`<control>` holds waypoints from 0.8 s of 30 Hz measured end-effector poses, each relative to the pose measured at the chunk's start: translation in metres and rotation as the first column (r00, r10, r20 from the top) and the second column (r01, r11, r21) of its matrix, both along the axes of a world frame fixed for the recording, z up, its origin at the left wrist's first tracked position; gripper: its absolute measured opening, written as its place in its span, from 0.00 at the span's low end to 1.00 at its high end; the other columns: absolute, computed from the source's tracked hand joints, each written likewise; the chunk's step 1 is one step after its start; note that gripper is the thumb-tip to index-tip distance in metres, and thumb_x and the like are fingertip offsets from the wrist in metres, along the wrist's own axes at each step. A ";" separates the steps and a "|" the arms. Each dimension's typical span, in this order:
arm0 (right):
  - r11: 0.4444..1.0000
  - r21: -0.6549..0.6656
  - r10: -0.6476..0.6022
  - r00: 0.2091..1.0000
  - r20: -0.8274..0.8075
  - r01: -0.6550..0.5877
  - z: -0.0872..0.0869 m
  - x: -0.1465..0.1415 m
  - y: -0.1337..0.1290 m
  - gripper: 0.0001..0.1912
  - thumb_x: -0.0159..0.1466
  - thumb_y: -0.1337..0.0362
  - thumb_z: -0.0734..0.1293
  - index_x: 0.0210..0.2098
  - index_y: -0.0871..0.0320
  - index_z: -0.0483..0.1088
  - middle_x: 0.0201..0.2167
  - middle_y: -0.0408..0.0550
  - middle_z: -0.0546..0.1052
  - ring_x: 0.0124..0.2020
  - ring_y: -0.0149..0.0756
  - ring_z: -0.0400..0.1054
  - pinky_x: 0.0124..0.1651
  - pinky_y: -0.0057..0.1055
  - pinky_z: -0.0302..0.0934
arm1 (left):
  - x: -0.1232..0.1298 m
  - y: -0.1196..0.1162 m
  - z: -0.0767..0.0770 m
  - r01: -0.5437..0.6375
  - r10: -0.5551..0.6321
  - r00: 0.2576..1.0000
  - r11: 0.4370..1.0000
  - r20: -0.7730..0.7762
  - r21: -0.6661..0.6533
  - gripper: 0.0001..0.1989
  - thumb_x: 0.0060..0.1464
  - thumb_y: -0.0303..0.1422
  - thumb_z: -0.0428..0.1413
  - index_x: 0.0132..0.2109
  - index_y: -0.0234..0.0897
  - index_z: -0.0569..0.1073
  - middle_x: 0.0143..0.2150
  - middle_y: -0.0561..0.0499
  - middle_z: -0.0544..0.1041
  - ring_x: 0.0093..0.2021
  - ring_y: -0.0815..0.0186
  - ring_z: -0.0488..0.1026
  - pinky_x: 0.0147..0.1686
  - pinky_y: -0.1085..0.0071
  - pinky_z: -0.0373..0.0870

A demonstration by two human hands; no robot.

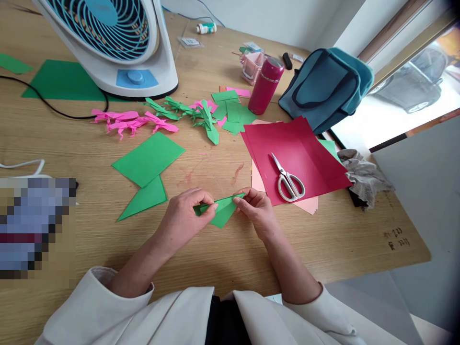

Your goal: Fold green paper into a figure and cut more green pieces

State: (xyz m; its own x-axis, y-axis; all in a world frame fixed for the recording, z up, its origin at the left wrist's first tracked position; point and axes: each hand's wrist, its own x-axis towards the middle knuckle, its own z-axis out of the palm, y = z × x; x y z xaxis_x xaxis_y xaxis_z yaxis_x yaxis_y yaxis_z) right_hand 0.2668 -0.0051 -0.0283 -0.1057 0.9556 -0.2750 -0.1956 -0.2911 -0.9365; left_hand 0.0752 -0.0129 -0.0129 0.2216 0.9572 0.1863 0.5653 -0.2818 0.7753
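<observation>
Between both hands is a folded piece of green paper (223, 214), its long folded edge on top and a triangular flap hanging down. My left hand (192, 208) pinches its left end between thumb and fingers. At the right end, my right hand (256, 211) grips the paper with the thumb in front and the fingers behind. Just beyond the left hand lie a flat green sheet (149, 157) and a folded green triangle (146, 197). White-handled scissors (287, 181) rest on red paper sheets (309, 158) to the right of my right hand.
Pink folded paper figures (132, 122) and green ones (208, 122) lie farther back. Behind stand a white fan (143, 79), a red bottle (266, 86) and a teal bag (327, 88). A cord (53, 108) crosses the left side. A grey cloth (364, 175) lies near the right edge.
</observation>
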 end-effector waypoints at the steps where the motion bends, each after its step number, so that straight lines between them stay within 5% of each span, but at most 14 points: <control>1: 1.000 0.000 0.001 1.000 0.001 -0.001 0.000 0.000 0.000 0.16 0.50 0.54 0.78 0.29 0.56 0.72 0.22 0.39 0.71 0.23 0.28 0.62 0.28 0.27 0.59 | 0.000 0.000 0.000 0.007 -0.007 1.000 1.000 0.004 -0.001 0.07 0.55 0.27 0.55 0.29 0.38 0.69 0.30 0.55 0.75 0.32 0.68 0.72 0.36 0.71 0.65; 24: 0.999 0.032 -0.024 0.998 0.061 0.023 0.000 0.001 -0.001 0.17 0.52 0.52 0.75 0.26 0.57 0.69 0.20 0.39 0.69 0.22 0.28 0.59 0.26 0.27 0.54 | -0.001 0.002 -0.001 -0.003 0.003 1.000 1.000 -0.027 0.001 0.07 0.56 0.29 0.55 0.29 0.39 0.70 0.31 0.55 0.76 0.34 0.66 0.72 0.36 0.70 0.66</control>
State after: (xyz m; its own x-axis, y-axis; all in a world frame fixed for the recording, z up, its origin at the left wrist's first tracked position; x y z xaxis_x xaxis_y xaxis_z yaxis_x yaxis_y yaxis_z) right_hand 0.2675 -0.0065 -0.0286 -0.0670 0.9658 -0.2505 -0.1438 -0.2578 -0.9554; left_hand 0.0743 -0.0113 -0.0134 0.2241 0.9577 0.1807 0.5870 -0.2807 0.7594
